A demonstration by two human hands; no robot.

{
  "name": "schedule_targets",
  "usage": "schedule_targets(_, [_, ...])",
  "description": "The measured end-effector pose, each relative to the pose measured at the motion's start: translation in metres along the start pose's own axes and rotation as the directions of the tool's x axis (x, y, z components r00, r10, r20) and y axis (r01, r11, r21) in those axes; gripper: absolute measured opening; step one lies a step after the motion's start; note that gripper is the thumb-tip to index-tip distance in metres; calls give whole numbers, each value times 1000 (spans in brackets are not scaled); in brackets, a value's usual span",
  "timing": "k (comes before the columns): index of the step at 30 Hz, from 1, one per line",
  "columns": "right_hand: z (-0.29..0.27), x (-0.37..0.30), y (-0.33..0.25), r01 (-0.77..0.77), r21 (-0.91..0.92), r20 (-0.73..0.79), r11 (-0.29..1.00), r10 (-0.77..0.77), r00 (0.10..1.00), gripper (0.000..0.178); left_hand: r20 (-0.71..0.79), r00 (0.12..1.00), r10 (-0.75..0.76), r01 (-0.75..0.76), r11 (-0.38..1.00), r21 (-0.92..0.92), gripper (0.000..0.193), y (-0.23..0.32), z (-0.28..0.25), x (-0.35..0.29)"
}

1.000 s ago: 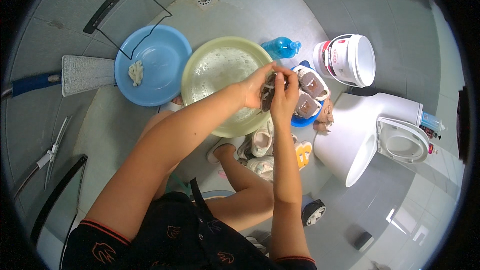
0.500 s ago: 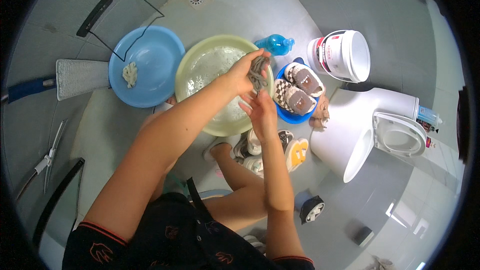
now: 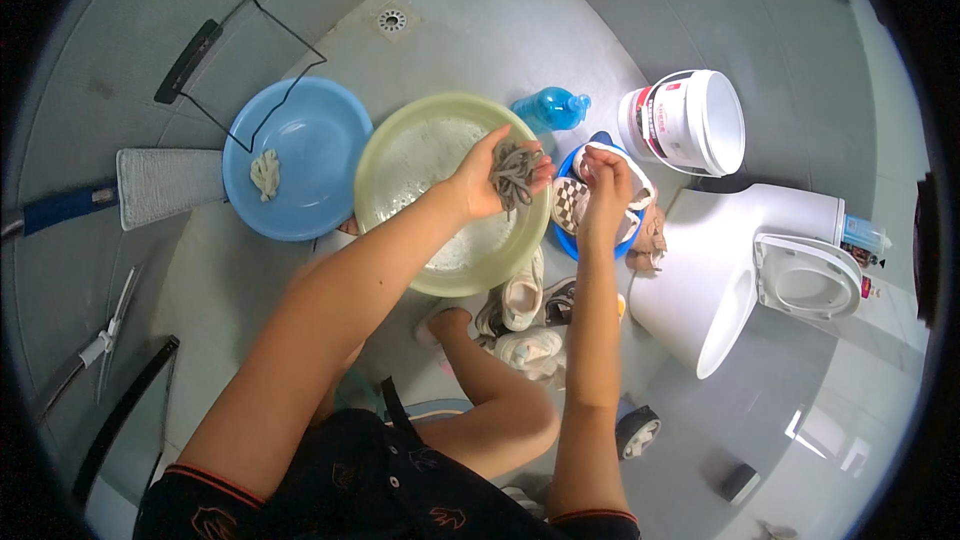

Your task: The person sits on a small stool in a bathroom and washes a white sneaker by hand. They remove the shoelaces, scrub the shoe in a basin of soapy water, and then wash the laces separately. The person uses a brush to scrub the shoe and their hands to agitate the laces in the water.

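Note:
My left hand (image 3: 478, 182) is cupped around a bundle of grey shoelaces (image 3: 514, 177), over the right side of the pale yellow-green basin (image 3: 365, 165). Sudsy water fills that basin. To the right, my right hand (image 3: 606, 185) is over the small blue basin (image 3: 563, 238) of slippers, its fingers curled together. What they grip, if anything, is hidden. One checkered slipper (image 3: 570, 202) shows beside the hand, along with white edges of footwear; the rest is covered by my hand and forearm.
A blue basin (image 3: 300, 155) with a pale cloth (image 3: 265, 175) lies left. Around stand a blue bottle (image 3: 552, 109), white bucket (image 3: 680, 125), toilet (image 3: 690, 280) and floor drain (image 3: 392, 21). Several shoes (image 3: 524, 298) sit below the soapy basin.
My right hand has left the shoelaces and moved right, over the slippers. The laces stay in my left hand, now more spread across it. The whole view has shifted slightly.

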State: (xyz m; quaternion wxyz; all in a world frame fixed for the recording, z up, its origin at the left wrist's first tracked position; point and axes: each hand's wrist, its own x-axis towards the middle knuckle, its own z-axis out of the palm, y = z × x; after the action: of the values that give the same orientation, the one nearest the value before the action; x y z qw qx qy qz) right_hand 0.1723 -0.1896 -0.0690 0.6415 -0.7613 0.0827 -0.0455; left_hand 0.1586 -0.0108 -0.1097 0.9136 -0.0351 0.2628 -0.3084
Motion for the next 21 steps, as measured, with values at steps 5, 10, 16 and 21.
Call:
schedule_targets(5, [-31,95,117,-524,575,-12,629,646,763,38,-148,981,126,-140,986,-90,38,5,-9,13])
schedule_targets(10, [-16,169,149,-618,406,-29,673,686,727,68,-203,961,186,-209,973,-99,36,14,4,5])
schedule_targets(16, [-7,190,149,-729,-145,-242,669,690,682,68,-190,967,167,-165,986,28,38,13,-1,1])
schedule_targets(21, [-30,217,170,-704,85,35,705,705,709,53,-179,969,172,-171,985,17,37,8,3,8])
